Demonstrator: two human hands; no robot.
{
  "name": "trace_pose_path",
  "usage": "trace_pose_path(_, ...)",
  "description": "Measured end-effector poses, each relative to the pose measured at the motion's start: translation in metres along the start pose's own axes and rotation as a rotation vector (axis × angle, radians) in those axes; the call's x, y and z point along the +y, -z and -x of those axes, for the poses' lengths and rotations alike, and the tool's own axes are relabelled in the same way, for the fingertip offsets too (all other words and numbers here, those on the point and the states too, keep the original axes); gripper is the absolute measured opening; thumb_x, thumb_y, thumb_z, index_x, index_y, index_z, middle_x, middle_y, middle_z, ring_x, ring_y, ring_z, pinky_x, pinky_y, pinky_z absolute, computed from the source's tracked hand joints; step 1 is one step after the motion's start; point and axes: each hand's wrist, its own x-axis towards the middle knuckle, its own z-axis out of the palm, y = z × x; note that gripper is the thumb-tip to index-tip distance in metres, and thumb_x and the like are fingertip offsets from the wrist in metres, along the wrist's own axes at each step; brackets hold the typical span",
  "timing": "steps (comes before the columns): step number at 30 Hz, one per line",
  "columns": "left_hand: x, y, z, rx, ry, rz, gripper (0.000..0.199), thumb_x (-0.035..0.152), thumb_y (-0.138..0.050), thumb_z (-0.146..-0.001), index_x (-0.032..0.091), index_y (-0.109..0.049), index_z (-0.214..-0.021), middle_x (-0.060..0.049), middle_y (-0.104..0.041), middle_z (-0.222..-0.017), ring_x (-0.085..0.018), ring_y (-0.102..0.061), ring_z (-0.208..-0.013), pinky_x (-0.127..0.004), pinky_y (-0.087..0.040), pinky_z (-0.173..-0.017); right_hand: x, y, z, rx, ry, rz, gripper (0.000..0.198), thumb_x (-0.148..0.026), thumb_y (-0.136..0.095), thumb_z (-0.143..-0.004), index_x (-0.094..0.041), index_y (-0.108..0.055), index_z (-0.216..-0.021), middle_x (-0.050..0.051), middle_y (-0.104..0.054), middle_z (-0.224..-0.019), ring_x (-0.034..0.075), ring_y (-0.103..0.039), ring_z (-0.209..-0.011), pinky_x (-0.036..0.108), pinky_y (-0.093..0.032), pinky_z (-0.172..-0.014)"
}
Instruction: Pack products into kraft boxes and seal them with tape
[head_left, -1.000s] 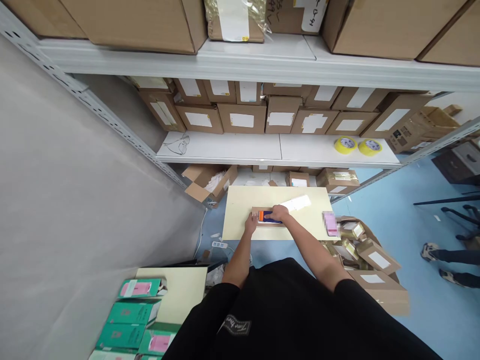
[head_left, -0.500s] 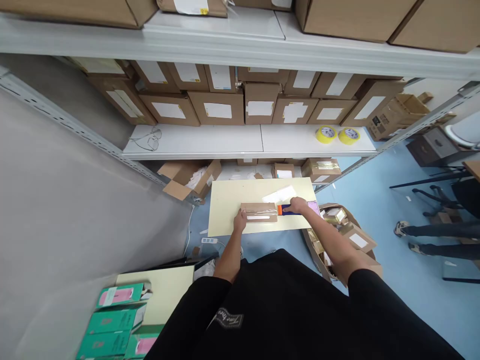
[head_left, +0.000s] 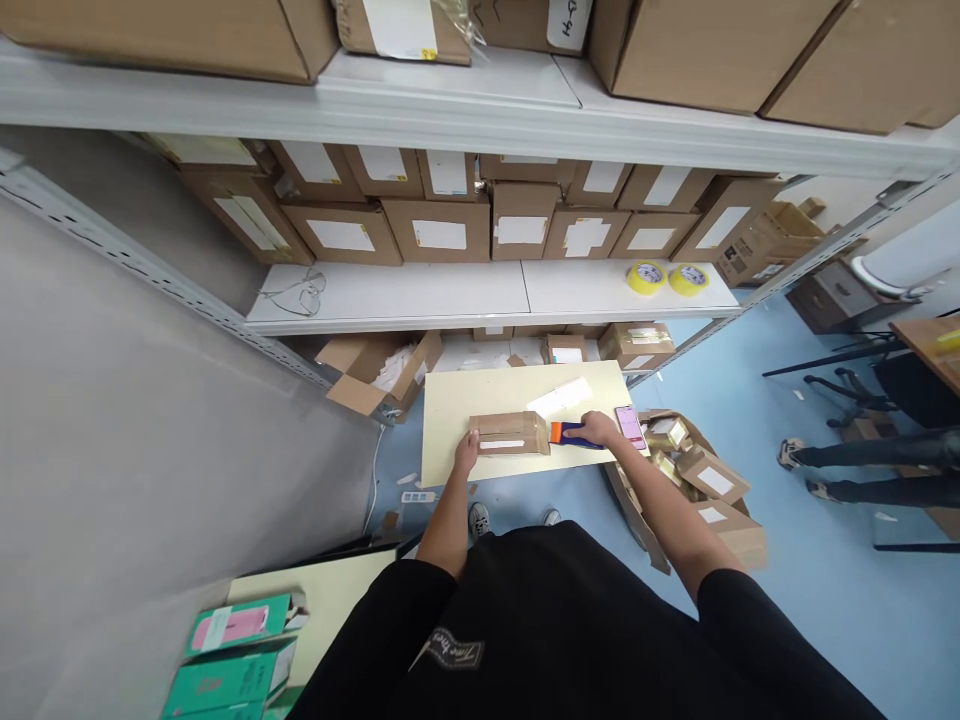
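On the pale yellow tabletop point(head_left: 450, 400) lies a small cardboard box point(head_left: 506, 433) with a white label strip along its near side. My left hand point(head_left: 466, 452) grips its left end, thumb on top. A hand tool with an orange head and a dark blue handle point(head_left: 576, 435) is in my right hand point(head_left: 598, 430). Its orange end points at the box's right end, with a narrow gap between them. Too little of the tool shows to tell its kind. Behind the box lies a white paper sheet point(head_left: 561, 396). A phone with a lit pink screen point(head_left: 631, 426) lies right of my right hand.
Shelves point(head_left: 397, 297) with labelled cardboard boxes stand ahead; two yellow tape rolls point(head_left: 667, 278) sit on one. An open carton point(head_left: 360, 385) is at the left. Below right, a large carton point(head_left: 637, 515) holds several boxes. Another person's legs point(head_left: 870, 470) show at far right.
The tool has drawn back slightly from the box's right end, which now looks wider and slanted. The box sits a little further left in view. My head view has shifted, uncovering the phone.
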Motion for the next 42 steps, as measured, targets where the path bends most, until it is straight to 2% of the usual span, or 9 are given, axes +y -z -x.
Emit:
trace_pose_path(5, 0.0, 0.05, -0.009, 0.109, 0.049, -0.033, 0.046, 0.052, -0.063, -0.096, 0.011, -0.073, -0.111, -0.023, -0.077, -0.119, -0.041, -0.065, -0.126, -0.047, -0.047, -0.108, -0.098, 0.004, 0.009, 0.077, 0.083, -0.026, 0.068, -0.083, -0.062, -0.085, -0.019, -0.08, -0.094, 0.014, -0.081, -0.101, 0.027, -0.076, -0.096, 0.027, -0.049, -0.07)
trace_pose_path(8, 0.008, 0.068, -0.006, 0.103, -0.027, 0.002, 0.046, 0.053, -0.057, -0.1, 0.015, -0.074, -0.117, -0.019, -0.076, -0.125, -0.038, -0.064, -0.129, -0.046, -0.047, -0.109, -0.152, 0.01, 0.014, 0.1, 0.096, 0.0, 0.069, -0.082, -0.064, -0.084, -0.017, -0.08, -0.1, 0.017, -0.08, -0.105, 0.03, -0.076, -0.101, 0.03, -0.052, -0.075)
trace_pose_path(14, 0.014, 0.067, 0.014, 0.014, -0.104, 0.061, 0.062, 0.064, -0.057, -0.098, 0.022, -0.065, -0.143, -0.014, -0.071, -0.138, -0.033, -0.064, -0.131, -0.041, -0.048, -0.11, -0.234, 0.011, 0.023, 0.117, 0.127, 0.026, 0.068, -0.075, -0.07, -0.084, -0.016, -0.078, -0.116, 0.021, -0.077, -0.117, 0.032, -0.074, -0.113, 0.032, -0.055, -0.088)
trace_pose_path(18, 0.007, 0.058, 0.018, 0.05, -0.091, 0.073, 0.061, 0.064, -0.051, -0.101, 0.022, -0.064, -0.144, -0.012, -0.073, -0.136, -0.029, -0.066, -0.129, -0.038, -0.048, -0.11, -0.248, 0.01, 0.026, 0.118, 0.167, 0.049, 0.065, -0.07, -0.074, -0.083, -0.015, -0.078, -0.118, 0.022, -0.077, -0.119, 0.033, -0.073, -0.116, 0.034, -0.056, -0.092)
trace_pose_path(23, 0.016, 0.02, 0.023, -0.021, -0.108, 0.073, 0.059, 0.061, -0.053, -0.101, 0.022, -0.065, -0.144, -0.011, -0.075, -0.133, -0.029, -0.068, -0.126, -0.039, -0.05, -0.108, -0.205, 0.016, 0.027, 0.111, 0.127, 0.048, 0.067, -0.071, -0.08, -0.078, -0.016, -0.078, -0.117, 0.022, -0.077, -0.118, 0.034, -0.074, -0.114, 0.034, -0.056, -0.09)
trace_pose_path(31, 0.054, -0.061, 0.042, -0.134, -0.152, 0.031, 0.054, 0.054, -0.053, -0.103, 0.02, -0.063, -0.144, -0.013, -0.075, -0.131, -0.031, -0.069, -0.121, -0.04, -0.051, -0.107, -0.078, 0.023, 0.039, 0.091, 0.03, 0.013, 0.069, -0.078, -0.071, -0.083, -0.014, -0.079, -0.11, 0.021, -0.079, -0.114, 0.033, -0.076, -0.106, 0.033, -0.056, -0.081)
trace_pose_path(37, 0.056, -0.061, 0.042, -0.17, -0.178, 0.022, 0.045, 0.046, -0.051, -0.105, 0.019, -0.066, -0.137, -0.013, -0.075, -0.13, -0.032, -0.067, -0.124, -0.04, -0.048, -0.11, 0.045, 0.022, 0.053, 0.089, -0.141, 0.044, 0.064, -0.074, -0.074, -0.083, -0.014, -0.081, -0.101, 0.024, -0.079, -0.107, 0.035, -0.076, -0.103, 0.036, -0.055, -0.081)
trace_pose_path(39, 0.055, -0.056, 0.04, -0.178, -0.181, 0.041, 0.044, 0.045, -0.052, -0.105, 0.018, -0.067, -0.136, -0.014, -0.075, -0.13, -0.032, -0.066, -0.124, -0.039, -0.048, -0.11, 0.06, 0.016, 0.053, 0.094, -0.164, 0.046, 0.063, -0.073, -0.073, -0.084, -0.013, -0.08, -0.103, 0.024, -0.078, -0.109, 0.035, -0.075, -0.103, 0.036, -0.055, -0.081)
trace_pose_path(42, 0.054, -0.043, 0.035, -0.181, -0.181, 0.063, 0.043, 0.042, -0.051, -0.106, 0.015, -0.067, -0.135, -0.015, -0.074, -0.133, -0.03, -0.065, -0.126, -0.037, -0.047, -0.11, 0.041, 0.006, 0.041, 0.109, -0.146, 0.045, 0.064, -0.071, -0.072, -0.087, -0.011, -0.078, -0.109, 0.024, -0.077, -0.112, 0.035, -0.075, -0.106, 0.035, -0.055, -0.082)
